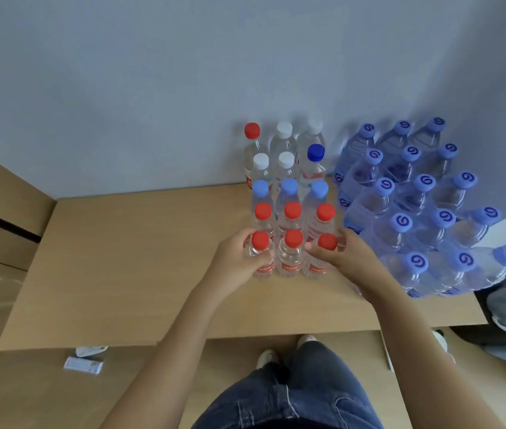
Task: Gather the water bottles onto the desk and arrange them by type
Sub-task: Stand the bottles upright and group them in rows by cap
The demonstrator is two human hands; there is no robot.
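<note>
On the wooden desk [121,274] the small water bottles stand upright in a tight block of three columns, just past the frame's centre toward 12 o'clock. The nearest row holds three red-capped bottles: the left hand [233,261] has its fingers curled round the left red-capped bottle [260,252], and the right hand [343,258] has fingers and thumb clamped round the right red-capped bottle [322,253], with the middle red-capped bottle [292,252] between them, touching its neighbours. Behind, toward 12 o'clock, come a second red-capped row [292,212], a row of pale-blue caps [288,187], then white-capped bottles [285,161] with one dark-blue cap [315,152] and a lone red cap [252,130] against the wall [152,88]. At 2 to 3 o'clock a large group of bigger bottles with lavender swirl-marked caps [425,193] stands just beside the block. At 7 o'clock, on the floor [44,391] below the desk edge, lies a small white packet [84,364].
</note>
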